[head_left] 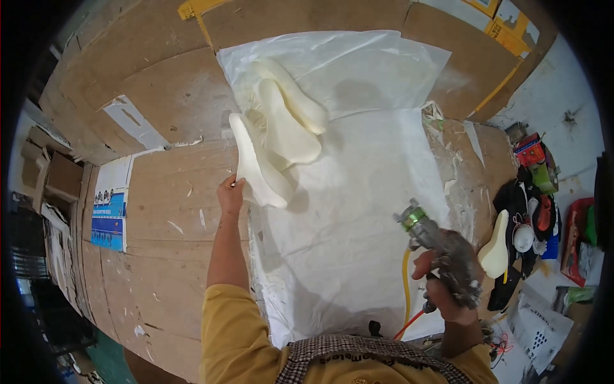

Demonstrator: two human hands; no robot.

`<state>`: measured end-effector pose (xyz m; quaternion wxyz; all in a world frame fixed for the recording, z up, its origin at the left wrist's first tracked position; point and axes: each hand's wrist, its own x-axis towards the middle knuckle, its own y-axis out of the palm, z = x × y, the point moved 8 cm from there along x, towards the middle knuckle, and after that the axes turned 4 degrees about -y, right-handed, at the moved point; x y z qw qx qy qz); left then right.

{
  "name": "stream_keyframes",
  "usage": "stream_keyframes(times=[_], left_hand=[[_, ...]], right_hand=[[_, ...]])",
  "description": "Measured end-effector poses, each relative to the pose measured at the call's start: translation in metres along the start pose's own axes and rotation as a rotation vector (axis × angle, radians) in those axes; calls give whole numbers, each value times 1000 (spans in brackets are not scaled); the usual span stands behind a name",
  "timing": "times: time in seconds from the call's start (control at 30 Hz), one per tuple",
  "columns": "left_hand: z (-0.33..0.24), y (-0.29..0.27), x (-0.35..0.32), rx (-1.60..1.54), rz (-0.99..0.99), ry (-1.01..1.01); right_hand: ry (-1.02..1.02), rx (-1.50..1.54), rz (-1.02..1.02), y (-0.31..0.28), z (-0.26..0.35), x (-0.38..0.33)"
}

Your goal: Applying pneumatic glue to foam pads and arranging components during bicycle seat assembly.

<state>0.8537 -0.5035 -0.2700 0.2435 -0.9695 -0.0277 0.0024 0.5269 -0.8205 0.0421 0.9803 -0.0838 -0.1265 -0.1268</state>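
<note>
My left hand [229, 194] grips the lower edge of a cream-white curved foam piece [254, 161], lifted on its side at the left border of a white plastic sheet [358, 211]. Two more cream foam pieces [288, 115] lie stacked just behind it on the sheet. My right hand [441, 285] is closed around the handle of a paint-crusted spray gun [441, 246], its green-ringed nozzle pointing up and left over the sheet's right part. A yellow hose [405, 281] and an orange one trail down from the gun.
Flattened cardboard [166, 211] covers the work surface around the sheet. Another cream foam piece [496, 249] leans at the right beside a heap of dark, red and green items [534, 192]. Papers lie at lower right. Boxes and shelves stand at the far left.
</note>
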Motion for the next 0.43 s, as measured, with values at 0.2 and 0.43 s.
stream_keyframes(times=[0.2,0.43], left_hand=[[-49,24,-3,-367,185,-100],[-77,82,21,-95,143,226]], right_hand=[[231,-115,39,-13,-57,-24],[254,-44,58,-7,-76,-22]])
